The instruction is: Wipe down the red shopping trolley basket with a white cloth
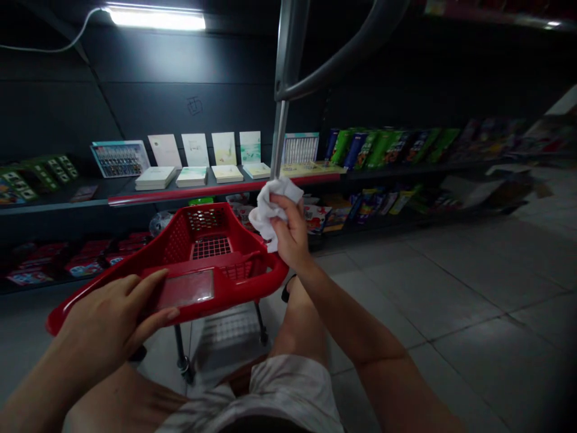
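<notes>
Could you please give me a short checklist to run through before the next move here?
1. White cloth gripped: ok, the right hand closes around it.
2. Cloth against the metal pole: cannot tell, the pole's lower end meets the cloth's top, but contact is unclear.
3. Left hand on the red shopping cart: ok, it lies flat on the near edge.
4. Casters on the tiled floor: ok, the two in view stand on it.
5. Cart's distance from the red-edged shelf: cannot tell from this view.
</notes>
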Tool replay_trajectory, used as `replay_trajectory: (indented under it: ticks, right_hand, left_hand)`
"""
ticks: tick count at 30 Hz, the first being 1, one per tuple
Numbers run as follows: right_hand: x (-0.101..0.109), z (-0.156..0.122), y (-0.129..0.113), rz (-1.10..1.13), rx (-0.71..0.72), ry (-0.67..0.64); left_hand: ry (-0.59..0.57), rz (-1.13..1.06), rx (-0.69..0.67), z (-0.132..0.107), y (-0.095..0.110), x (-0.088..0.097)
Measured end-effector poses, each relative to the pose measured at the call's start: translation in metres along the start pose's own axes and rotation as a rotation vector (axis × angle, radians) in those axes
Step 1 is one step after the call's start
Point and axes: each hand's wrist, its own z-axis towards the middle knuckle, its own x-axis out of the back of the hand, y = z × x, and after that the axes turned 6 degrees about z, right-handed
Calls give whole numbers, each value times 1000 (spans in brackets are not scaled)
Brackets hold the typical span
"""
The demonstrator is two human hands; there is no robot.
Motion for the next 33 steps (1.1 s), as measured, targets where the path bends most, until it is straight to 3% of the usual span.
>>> replay_trajectory:
  ticks: [2,4,7,9,13,16,18,20,25,30,33]
  right_hand:
    - [3,-14,2,-30,-4,-20]
    - [7,-13,10,48,-71,39]
    - [10,23,15,249,-182,183]
    - [13,65,8,382,-222,173]
    - [18,148,-20,662,-359,-87]
    - [11,166,-28,837,-469,-333]
    - [2,150,-20,888,-497,-425]
    - [-4,117,-4,849,-503,-424]
    - [12,4,32,335,-362,-55]
    - [43,-75,12,-224,-63,221]
    - [44,-93,-14,-524,72,215]
  left_hand:
    - [17,-22,-39,5,-9,-5]
    - [36,-39,-63,8,-14,-10]
    - [67,-43,-81,11,-7,-12]
    - [89,-33,-82,12,2,-11]
    - [103,-37,-41,15,10,-9]
    - [111,-43,-18,13,5,-12]
    - [115,-48,-14,10,-2,-15]
    - [109,-57,-22,6,-9,-17]
    - [83,-68,-28,2,-14,-12]
    - [82,-37,3,11,12,-4]
    - [92,6,32,17,32,-4]
